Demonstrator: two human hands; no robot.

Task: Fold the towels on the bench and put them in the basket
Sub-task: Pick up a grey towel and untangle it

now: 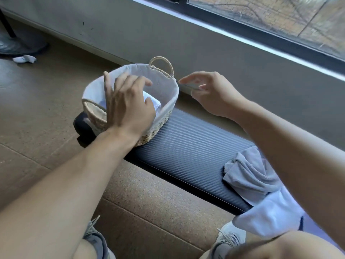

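Note:
A woven basket with a white cloth liner stands at the left end of the dark padded bench. A folded white towel lies inside it, mostly hidden under my left hand, which hovers over the basket with spread, relaxed fingers holding nothing. My right hand is just right of the basket's far handle, fingers loosely extended and empty. A crumpled grey towel lies on the bench's right part, and a white towel hangs over the front edge below it.
A grey wall with a window sill runs behind the bench. The floor is brown cork. A small white cloth lies on the floor at far left. My shoes and knees are at the bottom edge.

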